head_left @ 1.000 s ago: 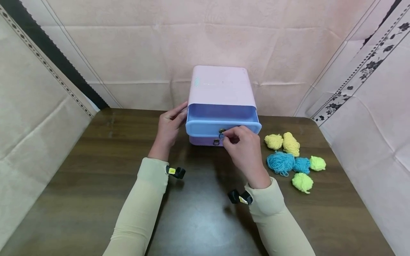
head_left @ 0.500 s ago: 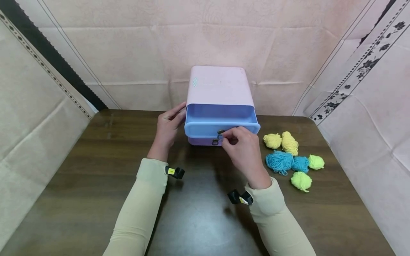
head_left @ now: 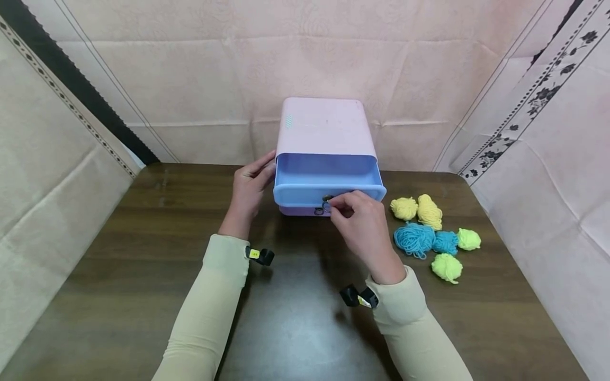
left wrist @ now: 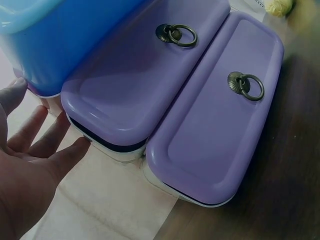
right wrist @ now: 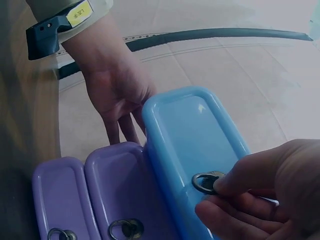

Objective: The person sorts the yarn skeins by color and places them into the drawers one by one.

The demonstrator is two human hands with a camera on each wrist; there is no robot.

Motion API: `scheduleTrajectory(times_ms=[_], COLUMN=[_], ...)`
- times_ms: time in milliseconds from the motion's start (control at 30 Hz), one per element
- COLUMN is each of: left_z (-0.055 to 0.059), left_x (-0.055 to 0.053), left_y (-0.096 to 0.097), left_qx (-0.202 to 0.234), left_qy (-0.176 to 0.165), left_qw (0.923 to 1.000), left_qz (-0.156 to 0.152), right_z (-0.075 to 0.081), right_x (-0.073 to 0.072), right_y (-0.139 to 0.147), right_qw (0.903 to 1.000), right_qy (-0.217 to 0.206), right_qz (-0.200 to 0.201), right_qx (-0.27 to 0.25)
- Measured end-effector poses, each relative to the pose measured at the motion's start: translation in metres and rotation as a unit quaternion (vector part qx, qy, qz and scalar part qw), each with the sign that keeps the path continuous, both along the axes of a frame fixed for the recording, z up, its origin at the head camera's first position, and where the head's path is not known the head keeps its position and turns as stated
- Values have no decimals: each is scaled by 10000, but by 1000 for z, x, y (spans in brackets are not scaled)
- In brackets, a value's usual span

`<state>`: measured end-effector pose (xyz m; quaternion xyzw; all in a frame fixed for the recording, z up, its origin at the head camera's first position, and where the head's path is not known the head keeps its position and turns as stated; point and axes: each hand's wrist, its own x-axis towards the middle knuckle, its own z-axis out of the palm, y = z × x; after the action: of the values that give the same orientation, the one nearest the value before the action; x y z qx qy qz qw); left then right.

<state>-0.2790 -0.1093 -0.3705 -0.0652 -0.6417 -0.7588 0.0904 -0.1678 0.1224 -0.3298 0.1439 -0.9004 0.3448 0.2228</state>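
Observation:
A small drawer unit with a pale pink top (head_left: pixel 326 127) stands at the back of the table. Its top blue drawer (head_left: pixel 297 196) is pulled partway out, and the visible inside looks empty. Beneath it, two purple drawers (left wrist: pixel 215 120) are pushed in, each with a ring handle. My right hand (head_left: pixel 364 225) pinches the brass ring handle (right wrist: pixel 200 184) of the blue drawer between thumb and fingers. My left hand (head_left: pixel 249 196) rests against the unit's left side, its fingers extended; the left wrist view shows the fingertips touching the casing.
Right of the unit lie several yarn balls: yellow yarn (head_left: pixel 430 212), blue yarn (head_left: pixel 413 239) and light green yarn (head_left: pixel 447 267). The brown wooden table (head_left: pixel 295 317) extends in front. A pale cloth backdrop (head_left: pixel 190 84) hangs right behind the unit.
The blue drawer has slid slightly further out toward me, with my right hand still pinching its ring. My left hand keeps its place on the unit's side.

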Motion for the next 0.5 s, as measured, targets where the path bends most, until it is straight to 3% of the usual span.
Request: scheduleTrajectory(times_ms=[333,500], left_z=[-3,9], left_x=[-1,8], left_y=[-4,1], left_qx=[-133,-61], left_qy=[-63,61], left_qw=[9999,9999], left_qz=[22,-131], right_z=[16,26], right_x=[14,24], right_y=[11,32], right_qw=[9985,9963], right_qy=[-387,-692], right_qz=[246,280], right_qx=[296,433])
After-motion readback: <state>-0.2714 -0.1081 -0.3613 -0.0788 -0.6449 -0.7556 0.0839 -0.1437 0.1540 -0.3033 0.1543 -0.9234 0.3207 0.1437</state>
